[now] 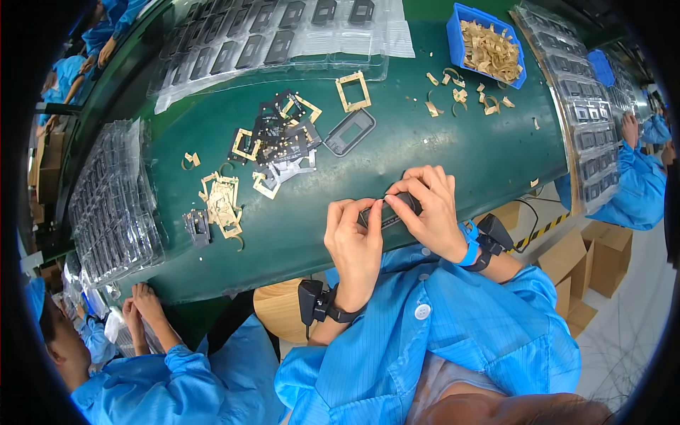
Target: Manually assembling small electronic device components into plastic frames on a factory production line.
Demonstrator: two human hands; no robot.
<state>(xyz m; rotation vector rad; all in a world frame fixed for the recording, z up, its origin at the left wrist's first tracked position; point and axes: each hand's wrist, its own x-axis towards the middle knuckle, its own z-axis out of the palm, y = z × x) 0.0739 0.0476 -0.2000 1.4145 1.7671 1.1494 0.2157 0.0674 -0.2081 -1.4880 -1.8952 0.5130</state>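
Observation:
Close to the bench's near edge, my left hand (352, 237) and my right hand (433, 212) meet with their fingertips pinched together. Between them is a small dark flat frame-like part (391, 218), gripped from both sides and partly covered by my fingers. Whether a thin strip lies in the pinch is too small to tell. Beyond my hands lies a dark rounded rectangular frame (338, 144) with an open middle. A tan square frame (365, 85) touches it on the far side.
Left of centre are a heap of black sheets (273, 134) and tan frames (223, 209). A blue bin (457, 42) of tan scraps stands far right, with loose scraps nearby. Clear trays (177, 88) of dark parts line the bench. A co-worker's hands (145, 304) are at lower left.

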